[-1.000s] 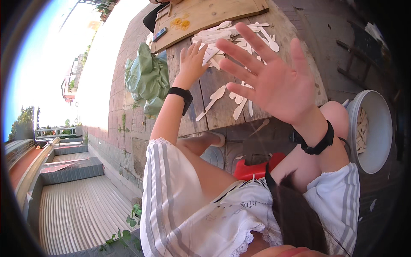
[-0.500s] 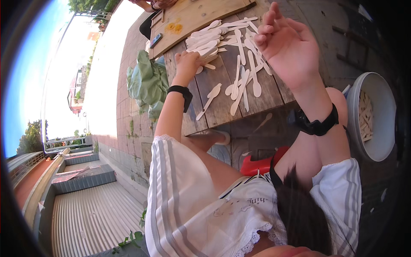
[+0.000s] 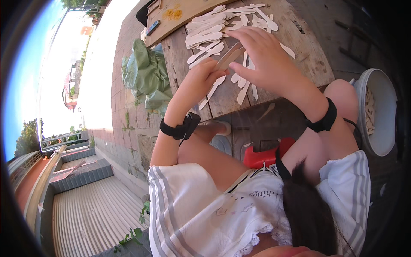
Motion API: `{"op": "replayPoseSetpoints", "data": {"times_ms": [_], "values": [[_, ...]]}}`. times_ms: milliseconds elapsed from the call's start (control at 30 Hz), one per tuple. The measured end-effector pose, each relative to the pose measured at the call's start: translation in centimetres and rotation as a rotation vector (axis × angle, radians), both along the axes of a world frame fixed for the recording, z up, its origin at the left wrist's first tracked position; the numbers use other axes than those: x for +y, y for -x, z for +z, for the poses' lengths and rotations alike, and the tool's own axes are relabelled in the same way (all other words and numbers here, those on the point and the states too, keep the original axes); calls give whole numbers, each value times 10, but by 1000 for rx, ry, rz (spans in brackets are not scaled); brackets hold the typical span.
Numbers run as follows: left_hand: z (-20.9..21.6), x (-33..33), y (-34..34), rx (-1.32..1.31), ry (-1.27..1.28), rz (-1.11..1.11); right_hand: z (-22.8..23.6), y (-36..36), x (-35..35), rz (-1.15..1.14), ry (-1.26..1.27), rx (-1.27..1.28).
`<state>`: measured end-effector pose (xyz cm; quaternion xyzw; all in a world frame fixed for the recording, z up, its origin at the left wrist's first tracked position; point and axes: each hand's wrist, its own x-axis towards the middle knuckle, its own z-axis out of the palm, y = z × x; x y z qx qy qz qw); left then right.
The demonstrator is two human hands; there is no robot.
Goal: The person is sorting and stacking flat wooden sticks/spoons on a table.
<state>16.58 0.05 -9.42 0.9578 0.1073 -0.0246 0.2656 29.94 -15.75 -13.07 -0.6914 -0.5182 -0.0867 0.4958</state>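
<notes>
My left hand (image 3: pixel 198 82) is closed on the lower end of a few thin wooden cutlery pieces (image 3: pixel 227 59), tilted up over the table's near part. Whether these are knives or spoons, I cannot make out. Close to their upper end is my right hand (image 3: pixel 267 62), fingers stretched and thumb apart; it partly covers the table behind. Beyond both hands lies a heap of pale wooden cutlery (image 3: pixel 209 31), spoons and knives among it. Several pieces also lie loose near the front edge, including a wooden knife (image 3: pixel 243 93).
The plank table (image 3: pixel 308 55) has a wooden board (image 3: pixel 188 13) at its far left, with a small blue object (image 3: pixel 153 28) on it. Green cloth or plastic (image 3: pixel 143 73) hangs at the left. A white bucket (image 3: pixel 382 132) with wooden pieces stands right; something red (image 3: pixel 261 157) is below.
My left hand has come back from the heap, now with wooden pieces in it. My right hand has moved left and lower, toward them. The view has shifted slightly.
</notes>
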Motion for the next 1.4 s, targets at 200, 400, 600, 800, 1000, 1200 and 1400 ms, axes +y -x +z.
{"op": "replayPoseSetpoints", "data": {"times_ms": [200, 400, 600, 800, 1000, 1200, 1400], "values": [[-13, -14, 19, 188, 309, -22, -13, 23, 0, 293, 501, -181], [-38, 4, 37, 271, 549, 112, -23, 13, 11, 400, 734, -53], [-41, 30, 52, -248, 807, 259, -30, 10, 22, 422, 690, 314], [-53, -5, 48, -545, 529, 228, -33, 43, 27, 472, 673, 357], [-58, -25, 38, -664, 542, 20, -75, 53, 26, 428, 390, 595], [-64, -18, 35, -684, 312, 2, -67, 41, 20, 743, 476, 1267], [-71, -20, 39, -617, 364, -114, -62, 56, 17, 631, 573, 1145]]}}
